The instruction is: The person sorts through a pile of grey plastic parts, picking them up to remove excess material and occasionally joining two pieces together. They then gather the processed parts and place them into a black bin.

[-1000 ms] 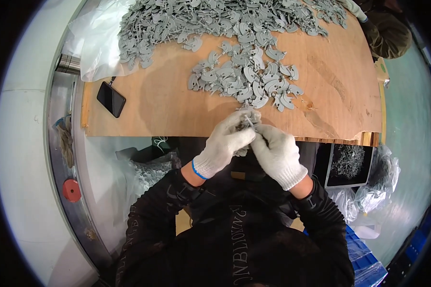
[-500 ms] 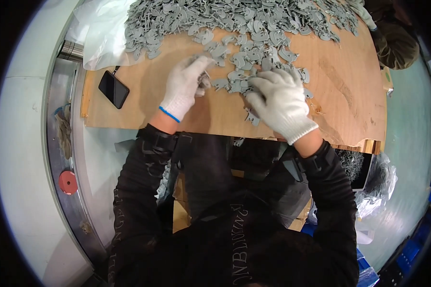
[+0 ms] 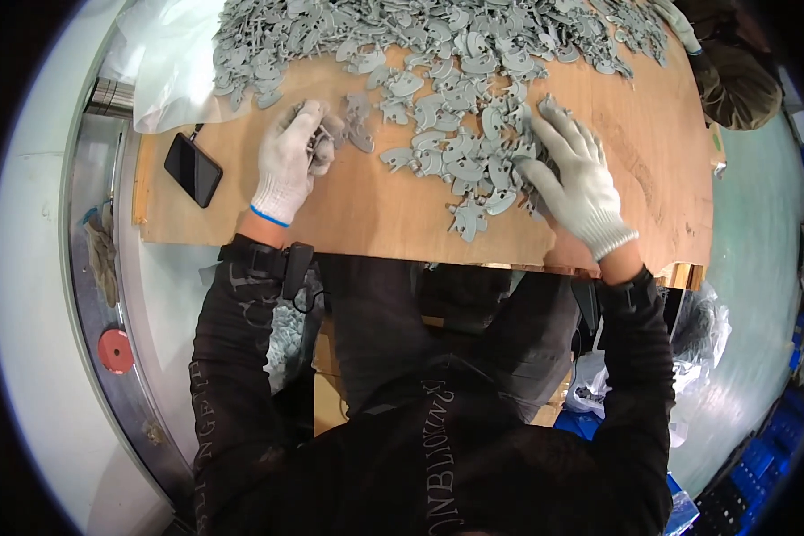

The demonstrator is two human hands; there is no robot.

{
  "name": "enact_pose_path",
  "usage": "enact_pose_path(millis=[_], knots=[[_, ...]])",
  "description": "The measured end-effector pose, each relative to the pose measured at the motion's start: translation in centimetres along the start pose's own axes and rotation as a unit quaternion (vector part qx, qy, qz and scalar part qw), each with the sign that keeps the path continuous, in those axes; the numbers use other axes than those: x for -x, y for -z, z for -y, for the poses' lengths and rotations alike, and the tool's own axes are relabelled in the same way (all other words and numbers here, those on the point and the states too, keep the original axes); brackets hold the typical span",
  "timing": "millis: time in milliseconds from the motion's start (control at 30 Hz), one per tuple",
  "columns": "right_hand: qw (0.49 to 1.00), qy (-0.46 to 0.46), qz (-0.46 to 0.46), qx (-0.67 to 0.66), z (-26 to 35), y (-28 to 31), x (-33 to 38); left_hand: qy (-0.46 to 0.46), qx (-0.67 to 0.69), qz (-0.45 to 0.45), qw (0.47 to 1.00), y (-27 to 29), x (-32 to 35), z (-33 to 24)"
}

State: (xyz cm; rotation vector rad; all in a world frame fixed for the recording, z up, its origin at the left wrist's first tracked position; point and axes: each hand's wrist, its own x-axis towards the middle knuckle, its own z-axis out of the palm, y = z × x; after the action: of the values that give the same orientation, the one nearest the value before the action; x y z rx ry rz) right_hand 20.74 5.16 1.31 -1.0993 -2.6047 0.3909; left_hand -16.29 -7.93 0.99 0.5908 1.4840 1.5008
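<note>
My left hand [image 3: 286, 165], in a white knit glove with a blue cuff edge, is closed around small flat grey parts [image 3: 316, 143]; how many is hidden by the fingers. Just right of it, another grey part [image 3: 359, 123] lies on the wooden table. My right hand [image 3: 579, 179], also in a white glove, has its fingers stretched out and thumb apart. It rests against the right edge of a spread of curved, notched grey parts [image 3: 460, 156] that reaches toward me from the big heap.
The big heap of grey parts [image 3: 375, 27] covers the table's far side. A black phone [image 3: 193, 170] lies at the left, near clear plastic sheeting [image 3: 165, 76]. Beyond the table's far right corner shows another person's sleeve [image 3: 737, 94] and gloved hand. A red disc [image 3: 115, 351] sits on the left ledge.
My left hand has moved left, away from the spread, with parts in it. My right hand has slid right off the parts and its fingers have straightened, uncovering more of them.
</note>
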Motion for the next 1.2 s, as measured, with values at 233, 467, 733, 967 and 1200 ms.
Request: enact_pose_path(millis=[233, 467, 733, 967, 1200], knots=[[0.996, -0.05, -0.07, 0.002, 0.1, -0.1, 3.6, 0.019, -0.05, 0.002, 0.999, -0.2, -0.2, 0.1], [0.974, -0.125, -0.152, -0.112, -0.4, -1.2, 4.6, 0.01, -0.042, -0.003, 0.999, -0.3, -0.2, 0.6], [0.958, -0.119, -0.229, -0.126, 0.6, -1.3, 5.4, 0.021, 0.014, -0.029, 0.999, -0.2, 1.1, 0.4], [0.933, -0.006, -0.181, -0.31, 9.0, 0.4, 10.0, 0.082, 0.134, 0.028, 0.987, -9.3, 9.2, -1.4], [0.376, -0.184, -0.051, -0.907, 14.7, -1.0, 10.5, -0.307, -0.259, 0.12, 0.908, -14.0, 12.4, 2.7]])
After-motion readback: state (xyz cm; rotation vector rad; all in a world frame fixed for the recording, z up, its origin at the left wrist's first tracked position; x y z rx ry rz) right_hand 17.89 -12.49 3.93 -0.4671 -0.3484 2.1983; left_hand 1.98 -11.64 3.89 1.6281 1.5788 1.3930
